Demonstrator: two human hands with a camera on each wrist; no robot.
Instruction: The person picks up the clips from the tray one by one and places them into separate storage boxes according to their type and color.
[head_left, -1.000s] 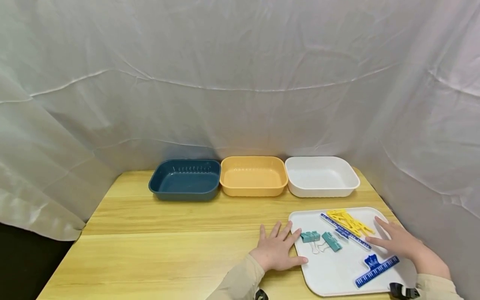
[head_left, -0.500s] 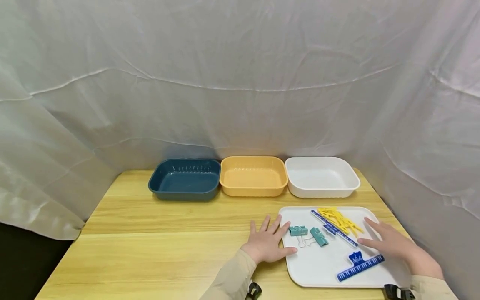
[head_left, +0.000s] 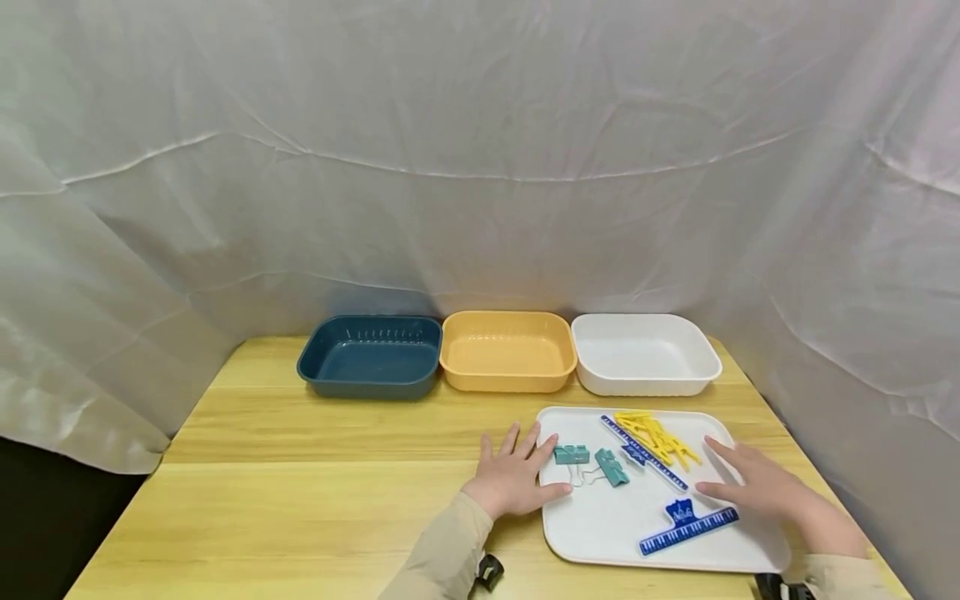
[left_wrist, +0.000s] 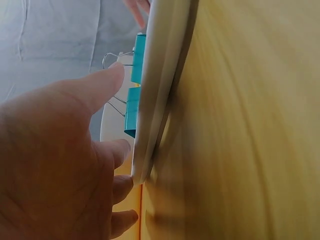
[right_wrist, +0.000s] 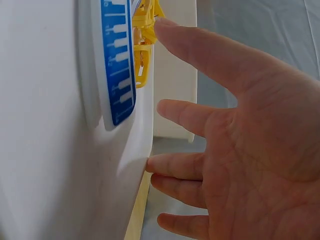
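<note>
My left hand (head_left: 513, 482) lies with spread fingers at the left edge of a white tray (head_left: 600, 529). Across the tray, my right hand (head_left: 761, 483) spreads its fingers over the right side. Two teal binder clips, one near the left fingers (head_left: 572, 454) and one beside it (head_left: 611, 467), lie with wire handles toward the front. Right of them is a long blue clip with a piano-key pattern (head_left: 666, 472), and a second piano-key clip (head_left: 690, 531) lies nearer the front. A heap of yellow clothespins (head_left: 656, 435) sits at the back. Neither hand grips any clip.
Along the back of the wooden table (head_left: 300, 517) stand a dark blue bin (head_left: 367, 390), a yellow bin (head_left: 508, 382) and a white bin (head_left: 647, 387), side by side. Grey cloth (head_left: 480, 167) hangs behind and along the right side.
The tray has slid left and slightly back, carrying the clips and clothespins. Both hands have travelled left with it, fingers still spread. The bins have stayed in place.
</note>
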